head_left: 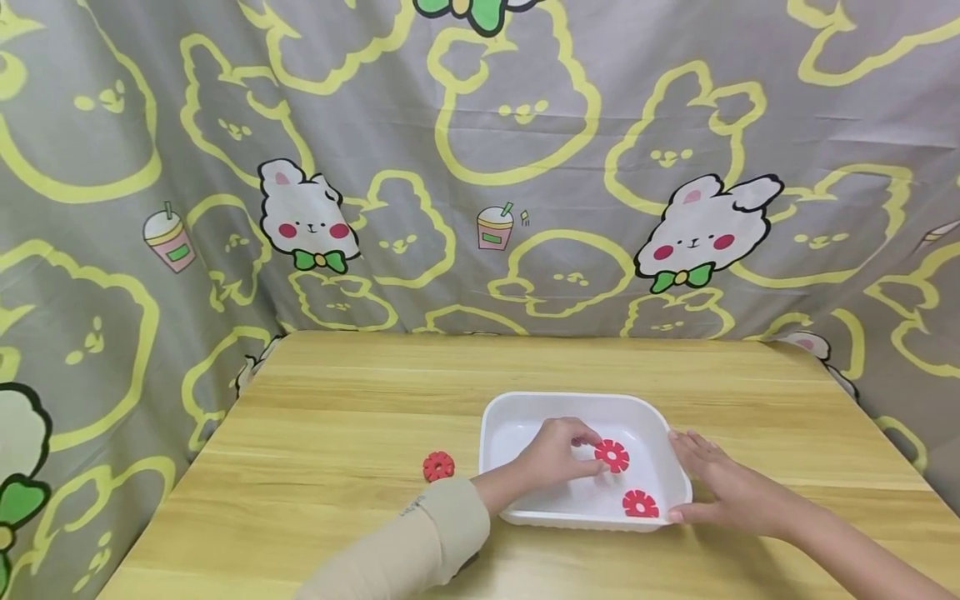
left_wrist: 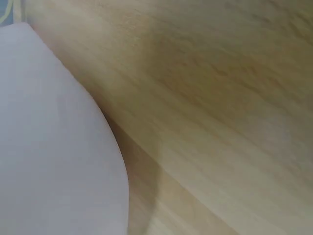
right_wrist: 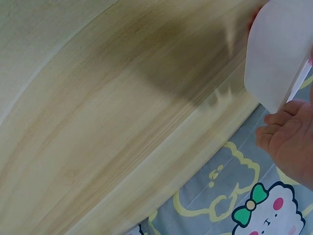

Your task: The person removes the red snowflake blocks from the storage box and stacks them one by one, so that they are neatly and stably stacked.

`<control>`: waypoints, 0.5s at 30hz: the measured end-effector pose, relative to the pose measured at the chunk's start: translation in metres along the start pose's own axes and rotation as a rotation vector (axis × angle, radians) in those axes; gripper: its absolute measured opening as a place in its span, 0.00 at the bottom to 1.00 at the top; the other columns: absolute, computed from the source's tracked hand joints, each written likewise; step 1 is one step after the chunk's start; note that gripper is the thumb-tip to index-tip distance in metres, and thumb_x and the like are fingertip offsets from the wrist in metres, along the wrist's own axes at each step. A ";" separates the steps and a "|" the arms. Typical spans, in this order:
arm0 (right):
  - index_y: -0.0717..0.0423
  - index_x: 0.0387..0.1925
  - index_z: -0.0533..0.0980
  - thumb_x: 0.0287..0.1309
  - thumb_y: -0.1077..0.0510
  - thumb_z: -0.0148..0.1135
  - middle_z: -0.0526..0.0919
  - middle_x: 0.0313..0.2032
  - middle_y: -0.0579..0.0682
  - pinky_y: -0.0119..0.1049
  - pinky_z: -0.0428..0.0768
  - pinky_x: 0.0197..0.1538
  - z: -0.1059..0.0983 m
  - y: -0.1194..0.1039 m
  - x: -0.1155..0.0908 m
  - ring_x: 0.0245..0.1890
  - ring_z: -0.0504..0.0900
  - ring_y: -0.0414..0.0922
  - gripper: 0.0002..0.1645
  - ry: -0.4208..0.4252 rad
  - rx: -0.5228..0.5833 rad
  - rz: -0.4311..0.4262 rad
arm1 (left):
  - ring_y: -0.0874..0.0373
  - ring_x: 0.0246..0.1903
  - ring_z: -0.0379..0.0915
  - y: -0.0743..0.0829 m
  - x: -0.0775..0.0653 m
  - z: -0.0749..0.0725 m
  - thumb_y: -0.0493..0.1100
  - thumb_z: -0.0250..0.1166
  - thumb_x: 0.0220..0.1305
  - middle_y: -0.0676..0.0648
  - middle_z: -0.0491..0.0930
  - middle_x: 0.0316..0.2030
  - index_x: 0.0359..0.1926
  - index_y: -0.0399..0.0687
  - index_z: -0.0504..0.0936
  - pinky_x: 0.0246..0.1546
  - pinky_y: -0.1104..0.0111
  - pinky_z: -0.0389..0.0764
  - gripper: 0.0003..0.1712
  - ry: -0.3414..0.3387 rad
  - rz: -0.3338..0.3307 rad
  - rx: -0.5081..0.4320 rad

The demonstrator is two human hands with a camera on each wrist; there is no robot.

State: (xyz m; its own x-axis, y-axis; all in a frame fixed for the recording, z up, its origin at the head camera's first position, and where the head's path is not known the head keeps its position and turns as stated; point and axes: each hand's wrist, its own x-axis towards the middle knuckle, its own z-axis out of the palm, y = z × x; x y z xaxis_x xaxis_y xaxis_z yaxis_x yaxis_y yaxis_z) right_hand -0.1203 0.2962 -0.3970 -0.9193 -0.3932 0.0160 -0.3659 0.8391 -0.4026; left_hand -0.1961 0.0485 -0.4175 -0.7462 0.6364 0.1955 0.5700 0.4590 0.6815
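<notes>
In the head view, my left hand (head_left: 558, 454) reaches over the near left rim of a white plastic tray (head_left: 525, 521). Its thumb and forefinger pinch the edge of a red notched disc (head_left: 612, 456), a snowflake-style building piece, held inside the tray. A second red notched disc (head_left: 640, 503) lies in the tray's near right corner. My right hand (head_left: 738, 492) rests against the tray's right end, fingers extended along the outer wall and thumb at the near corner. In the right wrist view, this hand (right_wrist: 293, 142) touches the tray (right_wrist: 276, 58). The left wrist view does not show the left hand.
Left of the tray, another red notched piece (head_left: 438, 467) lies on the wooden table (head_left: 337, 433), close to the left sleeve (head_left: 450, 525). A grey curtain (head_left: 405, 142) with cartoon animals hangs behind the table and along both sides.
</notes>
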 end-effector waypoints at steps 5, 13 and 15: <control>0.75 0.63 0.58 0.40 0.34 0.66 0.59 0.64 0.72 0.19 0.33 0.63 0.002 0.001 -0.002 0.62 0.56 0.73 0.61 0.005 0.013 -0.008 | 0.62 0.37 0.78 -0.001 -0.006 -0.008 0.42 0.71 0.50 0.48 0.84 0.35 0.40 0.40 0.84 0.40 0.83 0.76 0.15 0.017 0.022 -0.011; 0.75 0.63 0.57 0.40 0.34 0.66 0.59 0.64 0.72 0.39 0.42 0.69 0.001 0.001 0.000 0.62 0.56 0.73 0.61 0.005 0.006 0.000 | 0.57 0.37 0.79 -0.007 -0.018 -0.023 0.41 0.71 0.49 0.47 0.84 0.35 0.39 0.40 0.84 0.41 0.81 0.76 0.15 0.044 0.069 -0.018; 0.75 0.63 0.57 0.41 0.35 0.66 0.59 0.64 0.72 0.19 0.31 0.63 0.002 0.001 0.000 0.62 0.56 0.73 0.61 0.010 0.012 -0.008 | 0.55 0.38 0.79 -0.009 -0.022 -0.027 0.40 0.71 0.49 0.46 0.84 0.35 0.39 0.39 0.83 0.42 0.80 0.77 0.15 0.058 0.079 -0.037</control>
State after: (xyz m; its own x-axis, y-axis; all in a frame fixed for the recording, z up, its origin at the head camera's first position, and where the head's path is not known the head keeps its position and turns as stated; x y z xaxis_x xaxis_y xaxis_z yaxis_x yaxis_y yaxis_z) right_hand -0.1201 0.2963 -0.3993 -0.9179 -0.3958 0.0282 -0.3713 0.8316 -0.4131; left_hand -0.1942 0.0140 -0.4091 -0.7186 0.6322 0.2898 0.6157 0.3846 0.6877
